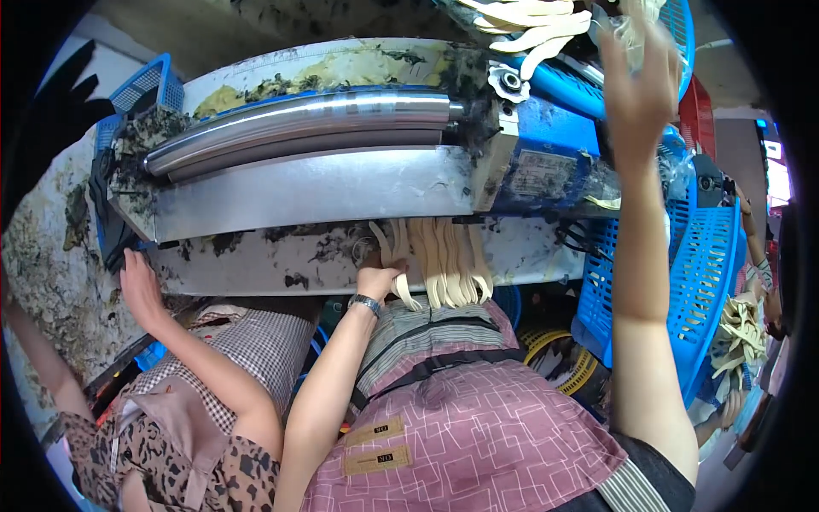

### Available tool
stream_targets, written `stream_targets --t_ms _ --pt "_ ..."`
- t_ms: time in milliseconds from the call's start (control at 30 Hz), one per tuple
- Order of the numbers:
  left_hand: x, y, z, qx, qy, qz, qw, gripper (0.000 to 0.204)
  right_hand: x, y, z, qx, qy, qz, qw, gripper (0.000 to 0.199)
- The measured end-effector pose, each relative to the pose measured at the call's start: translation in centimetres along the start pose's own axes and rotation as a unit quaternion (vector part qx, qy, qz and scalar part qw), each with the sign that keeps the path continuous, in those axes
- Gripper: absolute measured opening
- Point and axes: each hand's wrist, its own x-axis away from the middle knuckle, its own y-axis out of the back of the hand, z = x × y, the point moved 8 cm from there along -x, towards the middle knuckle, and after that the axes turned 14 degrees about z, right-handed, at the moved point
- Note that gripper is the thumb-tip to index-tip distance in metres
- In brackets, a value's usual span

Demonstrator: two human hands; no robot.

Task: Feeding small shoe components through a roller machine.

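Several cream-coloured flat strips (pixel 452 264) lie side by side on the ledge below the roller machine, their near ends curling over its edge. My left hand (pixel 380 280), with a watch on its wrist, is closed on the leftmost cream strip (pixel 402 292); part of the fingers is hidden. At the upper right, my right hand (pixel 641 90) is raised near a blue basket (pixel 681 26) and clear plastic, smeared by motion. Whether it holds anything cannot be made out. More cream strips (pixel 546 34) lie in a loose pile just left of it.
Ahead is a machine with shiny metal rollers (pixel 307 124), a sloping metal plate (pixel 316 196) and a blue side housing (pixel 554 141). A co-worker's hand (pixel 141 286) rests by its left end. Blue baskets (pixel 704 290) stand at right, a yellow one (pixel 584 380) below the ledge.
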Motion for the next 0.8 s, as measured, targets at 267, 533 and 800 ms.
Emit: stream_targets --t_ms 267,533,800 --pt "2.3 -0.8 -0.7 0.173 0.017 0.042 0.984 0.024 26.1 -17.6 16.7 -0.160 0.008 0.654 0.739 0.013" --pt "7.3 0.2 -5.5 -0.219 -0.178 -0.117 0.952 0.020 23.9 -16.6 16.7 -0.148 -0.042 0.488 0.859 0.026" --pt "4.3 0.3 -3.8 -0.106 -0.139 -0.071 0.982 0.022 26.1 -17.9 15.3 -0.360 -0.271 0.566 0.691 0.027"
